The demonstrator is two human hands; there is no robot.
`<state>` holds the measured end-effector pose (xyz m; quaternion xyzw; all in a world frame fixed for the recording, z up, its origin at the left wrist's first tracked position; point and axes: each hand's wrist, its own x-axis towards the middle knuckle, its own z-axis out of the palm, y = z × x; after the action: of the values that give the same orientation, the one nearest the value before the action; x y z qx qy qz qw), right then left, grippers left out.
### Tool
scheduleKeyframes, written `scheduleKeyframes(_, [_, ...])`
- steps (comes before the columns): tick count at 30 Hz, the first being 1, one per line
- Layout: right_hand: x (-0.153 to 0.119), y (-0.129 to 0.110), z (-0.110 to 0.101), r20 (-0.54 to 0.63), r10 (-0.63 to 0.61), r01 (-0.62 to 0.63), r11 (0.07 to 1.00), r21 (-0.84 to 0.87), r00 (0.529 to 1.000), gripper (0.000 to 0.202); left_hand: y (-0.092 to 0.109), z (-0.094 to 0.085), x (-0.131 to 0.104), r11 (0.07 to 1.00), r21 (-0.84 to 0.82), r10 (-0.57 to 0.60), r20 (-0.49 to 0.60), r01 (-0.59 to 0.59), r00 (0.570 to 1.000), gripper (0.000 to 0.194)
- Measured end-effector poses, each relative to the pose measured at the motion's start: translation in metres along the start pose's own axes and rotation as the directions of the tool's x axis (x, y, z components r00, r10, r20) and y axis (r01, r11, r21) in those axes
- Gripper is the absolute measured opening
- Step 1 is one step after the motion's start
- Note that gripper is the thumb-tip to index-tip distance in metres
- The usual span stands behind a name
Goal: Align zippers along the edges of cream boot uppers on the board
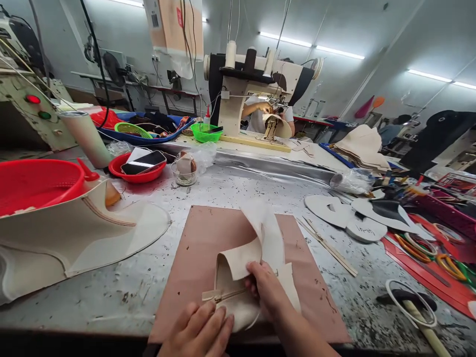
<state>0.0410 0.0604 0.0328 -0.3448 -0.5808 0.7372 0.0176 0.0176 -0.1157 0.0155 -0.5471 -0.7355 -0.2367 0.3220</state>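
Observation:
A cream boot upper (238, 258) lies on a brown-pink work board (182, 267), part of it folded up with its white lining showing. Along its lower side runs a zipper (226, 296), whose tape end sticks out to the left. My right hand (266, 287) is closed on the upper, thumb on the raised cream flap and the other fingers curled under it, partly hidden. Fingers stretched, my left hand (203, 329) lies on the lower left of the upper, just below the zipper end.
Another cream upper (122, 238) lies at left beside a red basket (40, 183). A red bowl (139, 166) holds a phone. Zipper strips (329, 248), white cutouts (330, 210) and a hammer (420, 317) lie at right. Behind, a person's hand (265, 107) works at a sewing machine (256, 84).

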Motion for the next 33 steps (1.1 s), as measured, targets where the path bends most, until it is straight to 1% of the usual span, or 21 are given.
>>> scheduleKeyframes(1, [-0.001,0.0,-0.001,-0.02,0.023,-0.022,0.999,0.034,1.0,0.024,0.003,0.003,-0.008,0.999,0.03,-0.02,-0.004,0.02,1.0,0.029])
scheduleKeyframes(2, [-0.002,0.0,-0.002,-0.019,0.039,-0.038,0.997,0.064,0.999,0.024,0.006,0.005,-0.014,0.998,0.053,-0.035,0.023,0.034,0.999,0.034])
scheduleKeyframes(3, [-0.004,0.001,-0.004,0.0,0.041,-0.041,0.996,0.082,0.999,0.025,0.007,0.006,-0.019,0.997,0.065,-0.043,0.074,0.038,0.996,0.038])
scheduleKeyframes(6, [-0.011,0.004,-0.011,0.12,0.009,-0.016,0.998,0.06,0.993,0.028,0.006,0.008,-0.024,0.997,0.072,-0.022,0.227,0.006,0.974,0.044])
scheduleKeyframes(7, [-0.012,0.004,-0.013,0.144,0.003,-0.009,0.999,0.036,0.99,0.03,0.006,0.008,-0.024,0.997,0.073,-0.022,0.257,0.003,0.966,0.045])
scheduleKeyframes(9, [-0.014,0.004,-0.016,0.144,0.011,-0.01,1.0,-0.008,0.99,0.034,0.006,0.008,-0.023,0.998,0.063,-0.025,0.255,0.009,0.966,0.044])
scheduleKeyframes(12, [-0.014,0.002,-0.015,0.087,0.005,-0.001,0.999,-0.037,0.996,0.038,0.007,0.007,-0.018,0.999,0.029,-0.052,0.249,0.046,0.967,0.034])
scheduleKeyframes(14, [-0.012,0.002,-0.012,0.073,-0.038,0.042,0.998,-0.055,0.997,0.038,0.005,0.005,-0.015,0.998,-0.006,-0.057,0.283,0.061,0.957,0.032])
scheduleKeyframes(16, [-0.01,0.003,-0.009,0.065,-0.07,0.076,0.993,-0.086,0.995,0.037,0.003,0.004,-0.012,0.997,-0.05,-0.035,0.337,0.055,0.941,0.032])
scheduleKeyframes(19, [-0.007,0.008,-0.007,0.027,-0.073,0.076,0.988,-0.135,0.997,0.038,-0.002,0.004,-0.012,0.994,-0.085,-0.032,0.381,0.07,0.924,0.034])
scheduleKeyframes(24, [-0.001,0.016,-0.007,0.077,-0.098,0.117,0.949,-0.294,0.992,0.036,-0.002,0.005,-0.014,0.995,-0.077,-0.036,0.329,0.064,0.944,0.033])
scheduleKeyframes(26, [0.0,0.017,-0.007,0.059,-0.122,0.135,0.928,-0.346,0.991,0.034,0.0,0.005,-0.015,0.995,-0.07,-0.045,0.319,0.071,0.947,0.032])
scheduleKeyframes(30, [0.0,0.019,-0.006,0.036,-0.137,0.14,0.909,-0.394,0.99,0.03,0.005,0.005,-0.016,0.99,-0.06,-0.102,0.342,0.13,0.934,0.033])
scheduleKeyframes(33, [0.0,0.02,-0.005,0.03,-0.159,0.157,0.891,-0.426,0.987,0.028,0.006,0.007,-0.018,0.992,-0.036,-0.103,0.362,0.125,0.926,0.034])
